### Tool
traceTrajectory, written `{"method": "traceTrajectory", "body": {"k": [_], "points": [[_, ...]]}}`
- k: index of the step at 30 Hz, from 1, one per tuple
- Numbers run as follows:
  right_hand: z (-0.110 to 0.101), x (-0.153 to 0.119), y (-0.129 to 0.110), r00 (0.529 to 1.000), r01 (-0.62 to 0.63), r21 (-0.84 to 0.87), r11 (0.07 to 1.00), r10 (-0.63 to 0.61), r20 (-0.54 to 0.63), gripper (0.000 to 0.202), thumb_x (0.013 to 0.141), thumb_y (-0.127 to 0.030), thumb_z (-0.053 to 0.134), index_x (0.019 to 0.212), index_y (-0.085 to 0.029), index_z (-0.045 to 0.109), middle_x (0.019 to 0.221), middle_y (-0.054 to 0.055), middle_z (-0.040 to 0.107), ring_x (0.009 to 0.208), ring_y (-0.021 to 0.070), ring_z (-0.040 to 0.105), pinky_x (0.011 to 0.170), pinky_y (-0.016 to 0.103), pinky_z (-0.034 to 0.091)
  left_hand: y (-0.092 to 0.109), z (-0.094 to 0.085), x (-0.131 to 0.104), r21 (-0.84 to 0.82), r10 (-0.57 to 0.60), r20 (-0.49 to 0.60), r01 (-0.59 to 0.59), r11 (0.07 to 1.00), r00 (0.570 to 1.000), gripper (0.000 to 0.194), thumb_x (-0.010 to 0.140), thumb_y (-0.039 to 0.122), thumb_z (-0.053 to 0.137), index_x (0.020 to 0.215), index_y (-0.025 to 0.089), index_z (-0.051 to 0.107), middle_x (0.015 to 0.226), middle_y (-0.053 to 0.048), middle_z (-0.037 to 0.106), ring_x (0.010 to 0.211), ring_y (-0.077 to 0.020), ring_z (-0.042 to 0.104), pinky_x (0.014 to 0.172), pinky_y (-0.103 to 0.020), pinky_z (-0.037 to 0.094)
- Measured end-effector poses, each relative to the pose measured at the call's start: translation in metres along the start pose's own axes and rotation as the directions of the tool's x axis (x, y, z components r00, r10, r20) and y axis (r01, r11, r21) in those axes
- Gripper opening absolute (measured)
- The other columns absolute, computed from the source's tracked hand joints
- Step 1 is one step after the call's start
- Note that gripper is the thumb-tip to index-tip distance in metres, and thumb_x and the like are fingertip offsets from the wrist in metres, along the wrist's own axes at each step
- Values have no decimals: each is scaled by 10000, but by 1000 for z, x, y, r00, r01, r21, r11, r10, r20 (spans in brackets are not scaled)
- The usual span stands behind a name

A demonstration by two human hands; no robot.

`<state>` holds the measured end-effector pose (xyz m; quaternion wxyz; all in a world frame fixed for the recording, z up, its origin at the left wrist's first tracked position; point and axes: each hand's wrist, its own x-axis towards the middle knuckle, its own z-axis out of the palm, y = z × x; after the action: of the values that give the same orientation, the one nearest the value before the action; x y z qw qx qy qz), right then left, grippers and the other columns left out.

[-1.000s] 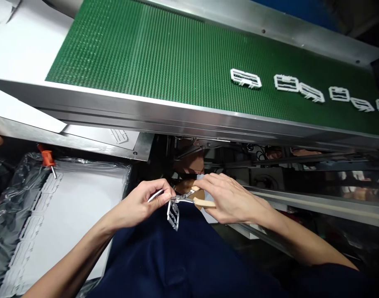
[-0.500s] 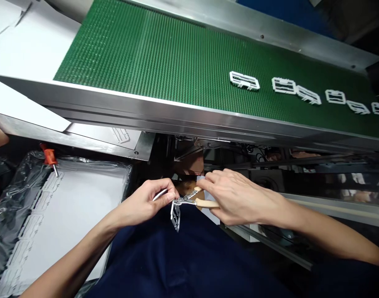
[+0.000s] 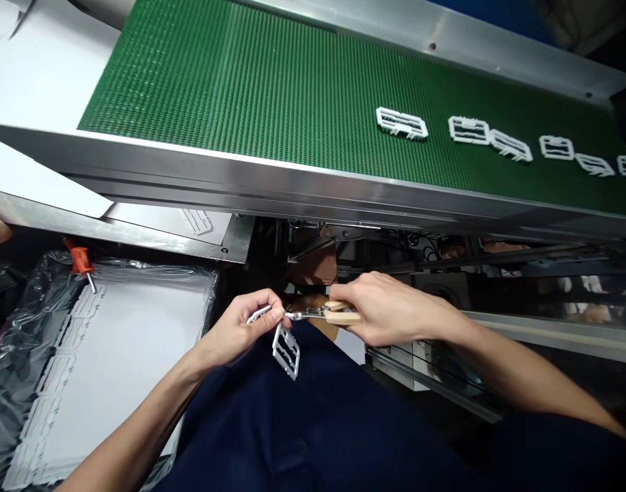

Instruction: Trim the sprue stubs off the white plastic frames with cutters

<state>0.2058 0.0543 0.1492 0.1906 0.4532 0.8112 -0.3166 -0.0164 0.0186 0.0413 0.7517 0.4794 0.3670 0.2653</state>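
White open frame (image 3: 286, 351), rectangular and thin-barred, hangs aslant.

No text, label, brand or number can be read with certainty. Small red lettering (image 3: 327, 282) is seen on a brown cardboard-like surface (image 3: 318, 265) below the green conveyor (image 3: 272, 89), but it is too small and blurred to be made out.

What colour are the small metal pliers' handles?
The handles are pale beige, shown in the head view.
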Motion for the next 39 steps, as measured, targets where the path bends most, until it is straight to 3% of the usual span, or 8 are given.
{"method": "traceTrajectory", "body": {"k": [4,8,11,18,25,31,35,39], "points": [[58,15,13,990,-43,552,833,109,-87,213,754,-364,626,790,-177,530,697,-22,556,599,102,482,542,208,332,-18,-3,6,-213,-47,-33,39,976,998,175,849,315,576,774,159,544,791,-42,626,714,-148,539,674,-267,417],[124,35,2,988,69,934,351,108,-114,320,703,-385,700,836,-167,506,798,-3,548,697,112,504,627,225,404,-30,-1,10,-369,-99,-45,75,926,994,154,830,295,606,785,158,550,782,-21,619,645,-112,524,590,-221,414],[149,40,-9,978,101,986,134,168,-123,364,672,-376,728,816,-182,457,705,-39,485,609,90,462,573,215,381,-34,0,11,-415,-143,-50,109,903,988,139,803,285,637,855,169,580,865,-32,635,697,-128,554,619,-228,435],[147,34,-15,842,120,950,288,478,-251,236,716,-269,659,789,-182,452,649,-54,440,557,77,396,534,207,353,-45,-2,10,-158,-281,-237,248,956,930,316,829,432,569,1008,174,605,790,-33,617,735,-154,548,626,-240,424],[149,36,-23,756,211,909,360,530,-385,136,844,-287,529,896,-189,451,770,-1,560,679,130,580,628,243,459,-43,28,17,-1,-182,-228,186,982,957,242,745,359,671,817,159,555,727,16,547,649,-133,489,598,-247,388],[147,35,-20,687,148,853,500,569,-452,92,850,-253,521,898,-200,464,769,0,593,701,137,574,686,267,449,-38,27,18,-95,-153,-98,144,985,983,421,680,233,742,1014,187,490,920,-17,581,792,-151,530,673,-254,414],[145,37,-16,705,227,908,351,584,-402,138,839,-287,552,893,-199,460,759,7,593,661,135,573,640,265,459,-35,12,14,-212,-262,-74,242,947,962,374,765,302,676,1092,164,560,875,-33,595,685,-120,510,582,-228,387],[142,44,-17,795,323,946,-25,550,-257,260,769,-367,635,842,-197,452,697,-8,554,588,118,536,575,250,455,-37,7,18,-486,-269,-16,227,844,963,401,811,300,634,1187,180,565,995,-74,620,807,-138,552,660,-218,430]]}}
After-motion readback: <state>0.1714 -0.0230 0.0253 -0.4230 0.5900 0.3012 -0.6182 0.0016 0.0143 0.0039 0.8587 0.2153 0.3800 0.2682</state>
